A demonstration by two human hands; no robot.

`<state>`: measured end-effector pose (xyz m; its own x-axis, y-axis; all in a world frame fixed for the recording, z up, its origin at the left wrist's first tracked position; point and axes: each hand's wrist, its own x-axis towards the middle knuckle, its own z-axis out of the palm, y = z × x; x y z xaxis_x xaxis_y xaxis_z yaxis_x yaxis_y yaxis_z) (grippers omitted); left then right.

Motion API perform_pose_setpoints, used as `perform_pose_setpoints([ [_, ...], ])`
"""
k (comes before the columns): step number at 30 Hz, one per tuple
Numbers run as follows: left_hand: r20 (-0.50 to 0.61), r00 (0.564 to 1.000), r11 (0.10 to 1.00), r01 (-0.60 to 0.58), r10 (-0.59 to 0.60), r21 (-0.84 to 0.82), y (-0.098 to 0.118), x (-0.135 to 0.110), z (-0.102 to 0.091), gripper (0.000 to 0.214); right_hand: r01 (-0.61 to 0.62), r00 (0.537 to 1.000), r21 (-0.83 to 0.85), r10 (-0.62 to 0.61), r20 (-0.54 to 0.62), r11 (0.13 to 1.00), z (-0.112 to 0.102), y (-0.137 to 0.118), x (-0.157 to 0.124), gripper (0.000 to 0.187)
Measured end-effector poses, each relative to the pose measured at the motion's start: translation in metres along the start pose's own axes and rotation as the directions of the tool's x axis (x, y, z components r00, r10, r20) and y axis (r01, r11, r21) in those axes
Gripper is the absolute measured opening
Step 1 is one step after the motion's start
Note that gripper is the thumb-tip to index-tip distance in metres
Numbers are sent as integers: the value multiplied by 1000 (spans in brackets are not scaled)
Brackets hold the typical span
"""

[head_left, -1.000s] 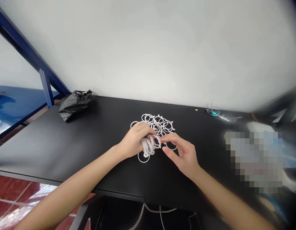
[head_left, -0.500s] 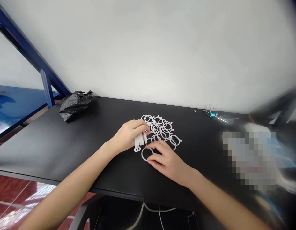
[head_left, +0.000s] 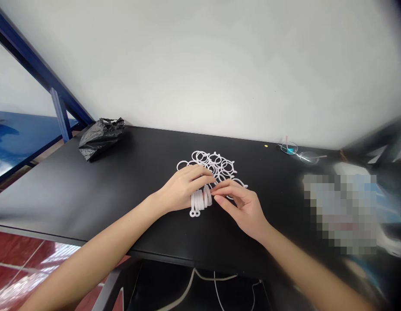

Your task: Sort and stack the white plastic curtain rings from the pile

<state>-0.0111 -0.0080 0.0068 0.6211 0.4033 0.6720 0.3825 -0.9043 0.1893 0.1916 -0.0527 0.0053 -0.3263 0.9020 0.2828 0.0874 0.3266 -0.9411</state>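
White plastic curtain rings with small eyelets stand side by side in a row under my left hand, whose fingers curl through or around them. Two eyelets hang at the row's lower left end. My right hand is at the right end of the row, thumb and fingertips pinched by the last ring. Its exact contact there is partly hidden. Behind both hands lies a loose pile of the same white rings on the black table. Part of the pile is covered by my hands.
A crumpled black plastic bag sits at the back left. Eyeglasses rest near the wall at the back right. A blurred package is at the right. Cables hang below the table's front edge.
My right hand has brought a loose ring up from the table to the right end of the row. The left hand and its rings have shifted slightly right and nearer.
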Motion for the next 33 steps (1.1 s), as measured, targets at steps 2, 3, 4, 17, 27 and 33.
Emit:
perform_pose_setpoints([
  [2,35,999,1000,10,-10,-14,0,0,0,13,15,999,-2,-15,-41,1000,-1,1,0,10],
  [3,52,998,999,20,-19,-25,1,-1,0,11,25,997,0,-25,-66,1000,-2,2,1,10],
  [4,65,997,999,32,-30,-40,1,-1,0,11,34,995,-3,-34,-89,999,-3,2,1,9],
  [17,269,781,540,595,-564,-595,23,2,10,33,372,928,-195,-366,66,908,8,0,-6,45],
  [27,591,698,-208,559,-405,-803,36,11,17,35,125,984,-74,-114,135,989,18,-2,-6,19],
  [33,651,706,-271,592,-279,-759,38,9,18,38,89,990,29,-92,109,996,16,-4,-6,10],
])
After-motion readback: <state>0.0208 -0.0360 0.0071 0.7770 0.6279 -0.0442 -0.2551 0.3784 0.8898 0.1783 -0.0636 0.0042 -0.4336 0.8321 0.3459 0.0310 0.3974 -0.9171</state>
